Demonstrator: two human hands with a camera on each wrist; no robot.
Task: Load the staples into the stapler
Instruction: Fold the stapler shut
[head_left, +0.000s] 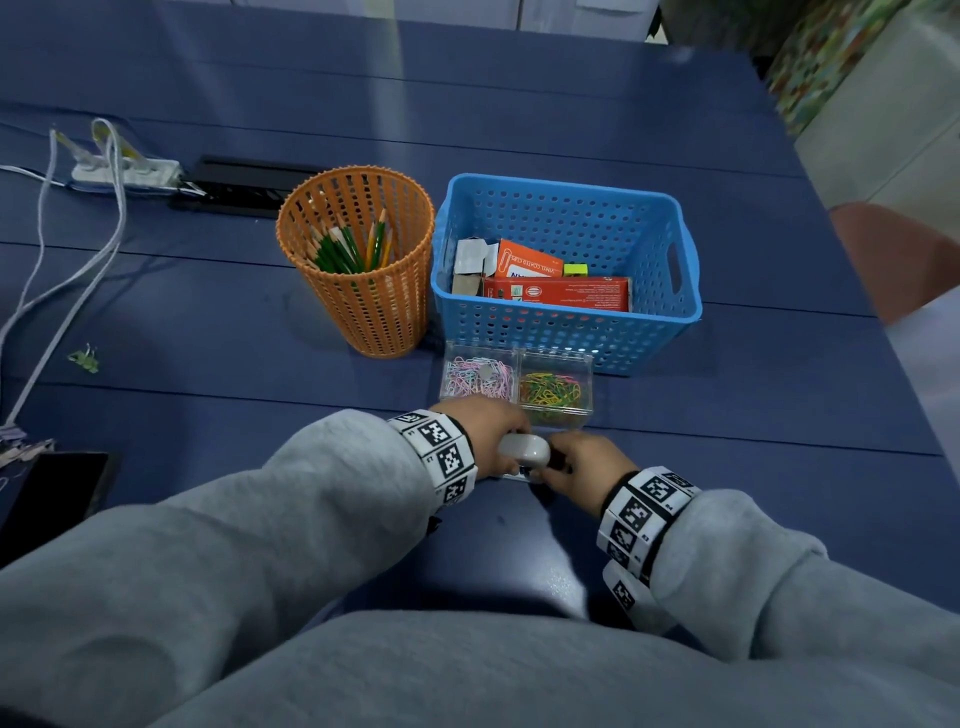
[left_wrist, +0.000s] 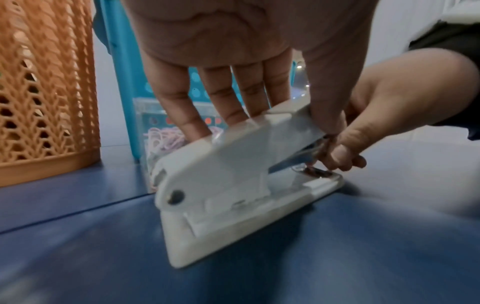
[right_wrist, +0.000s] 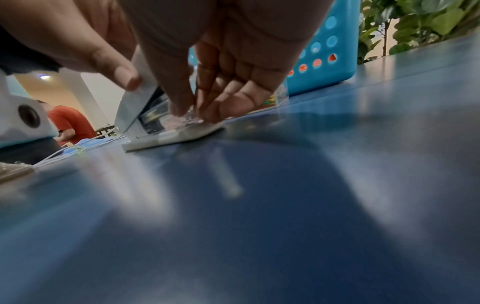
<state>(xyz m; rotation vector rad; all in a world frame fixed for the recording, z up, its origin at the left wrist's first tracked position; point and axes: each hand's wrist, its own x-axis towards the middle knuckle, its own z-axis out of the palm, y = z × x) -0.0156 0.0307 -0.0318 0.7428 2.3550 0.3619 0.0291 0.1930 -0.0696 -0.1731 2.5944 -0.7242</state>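
A white stapler (head_left: 524, 451) (left_wrist: 221, 164) (right_wrist: 145, 115) sits on the blue table just in front of me. My left hand (head_left: 488, 421) (left_wrist: 272, 123) grips its top cover from above, fingers on the far side and thumb near the front, and the cover is raised a little off the base. My right hand (head_left: 576, 462) (left_wrist: 337, 156) (right_wrist: 192, 109) is at the stapler's front end. Its thumb and fingertips pinch a small shiny metal strip there, seemingly staples (right_wrist: 191, 118), partly hidden by the fingers.
Right behind the stapler stands a clear two-part box of paper clips (head_left: 514, 384). Further back are an orange pencil cup (head_left: 358, 260) and a blue basket (head_left: 566, 187) holding small boxes. Cables and a power strip (head_left: 124, 171) lie at the left, with a dark phone (head_left: 52, 493) near the front edge.
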